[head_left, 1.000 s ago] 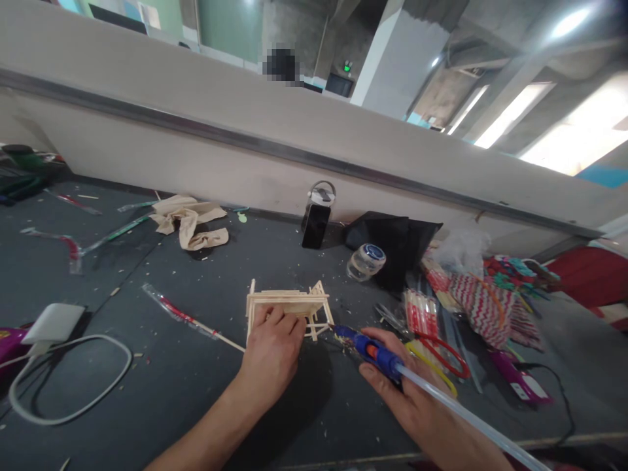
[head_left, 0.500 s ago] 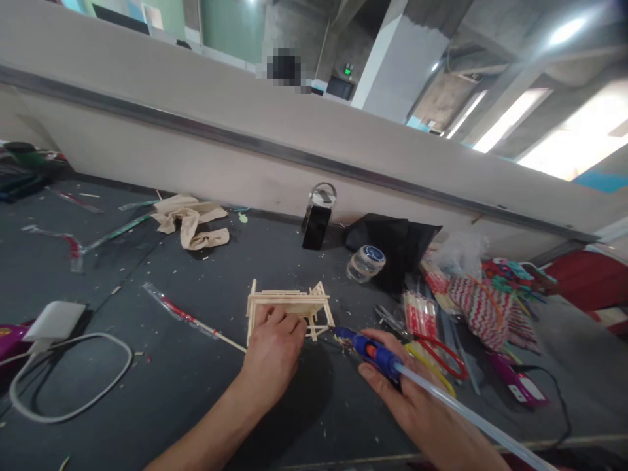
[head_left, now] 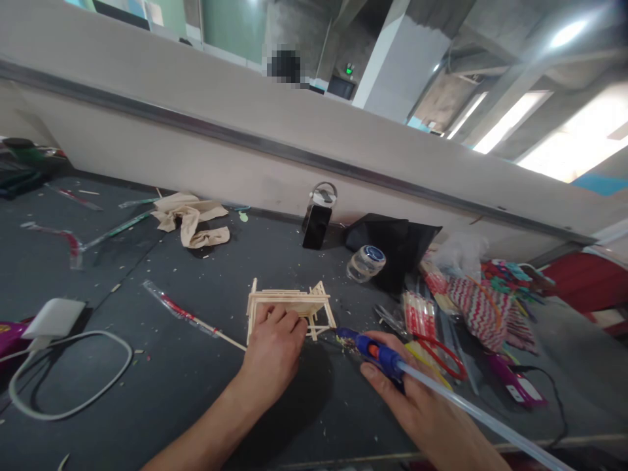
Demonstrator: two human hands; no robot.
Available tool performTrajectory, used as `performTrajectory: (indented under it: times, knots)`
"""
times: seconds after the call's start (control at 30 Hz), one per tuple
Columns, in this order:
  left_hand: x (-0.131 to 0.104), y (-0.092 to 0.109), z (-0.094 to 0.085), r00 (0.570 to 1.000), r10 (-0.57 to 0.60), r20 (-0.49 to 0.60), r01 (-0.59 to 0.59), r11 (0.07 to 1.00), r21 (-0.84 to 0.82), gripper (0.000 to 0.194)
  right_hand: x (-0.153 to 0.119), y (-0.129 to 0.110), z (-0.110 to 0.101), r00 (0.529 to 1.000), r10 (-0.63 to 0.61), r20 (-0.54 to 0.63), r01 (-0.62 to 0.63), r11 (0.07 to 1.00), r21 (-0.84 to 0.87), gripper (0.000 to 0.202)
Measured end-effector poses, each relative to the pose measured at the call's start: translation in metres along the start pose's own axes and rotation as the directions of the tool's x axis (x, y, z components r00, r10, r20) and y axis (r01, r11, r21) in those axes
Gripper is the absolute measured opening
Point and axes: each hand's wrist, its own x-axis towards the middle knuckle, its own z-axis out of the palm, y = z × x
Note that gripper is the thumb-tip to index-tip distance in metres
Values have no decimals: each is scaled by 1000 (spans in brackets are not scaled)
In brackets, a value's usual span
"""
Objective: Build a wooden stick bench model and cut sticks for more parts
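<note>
Pale wooden-stick frame (head_left: 294, 299), lower centre, stood panelled, right end open; my left hand (head_left: 273, 347) touched it, pinch unclear; my right hand (head_left: 417, 405) gripped a blue plastic glue gun (head_left: 387, 359).

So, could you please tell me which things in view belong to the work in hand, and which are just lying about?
In use:
stick frame, under the left hand
blue glue gun, in the right hand
clear glue stick, in the gun's back

Apparently just lying about:
phone
clear jar
white charger
black bag
</note>
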Motion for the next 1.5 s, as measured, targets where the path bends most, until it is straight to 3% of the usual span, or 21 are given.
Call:
performTrajectory:
  times: [0.93,1.1,1.27,1.5]
  knots:
    - [1,-2,3,999,3,-44,-4,1000,-16,30,-2,11,3,999,40,-18,-39,999,20,33]
    - [1,-3,4,999,1,-51,-1,1000,-2,27,0,16,-1,992,47,-118,-29,988,149,30]
    - [0,-3,5,998,-5,-57,5,1000,7,21,19,30,7,948,233,-217,-125,900,417,30]
    - [0,-2,7,993,22,-114,-20,1000,22,25,41,34,53,895,395,-207,-111,648,754,32]
